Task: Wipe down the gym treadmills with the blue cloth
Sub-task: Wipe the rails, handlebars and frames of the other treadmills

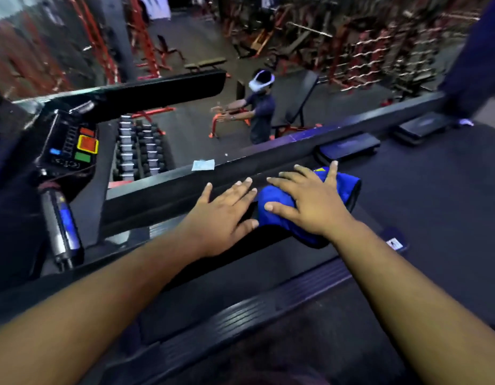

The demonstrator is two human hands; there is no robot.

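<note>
The blue cloth (285, 207) lies bunched on the treadmill's side rail (168, 195), directly under the right hand (310, 201), whose fingers (285, 182) press flat and spread. The left hand (224, 218) rests open just beside it. The rail's long axis runs left to right.

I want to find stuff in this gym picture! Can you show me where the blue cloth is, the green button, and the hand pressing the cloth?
blue cloth (341, 187): head view, on its bare far edge.
green button (82, 157): head view, on its middle.
right hand (310, 201): head view, on its back.
</note>
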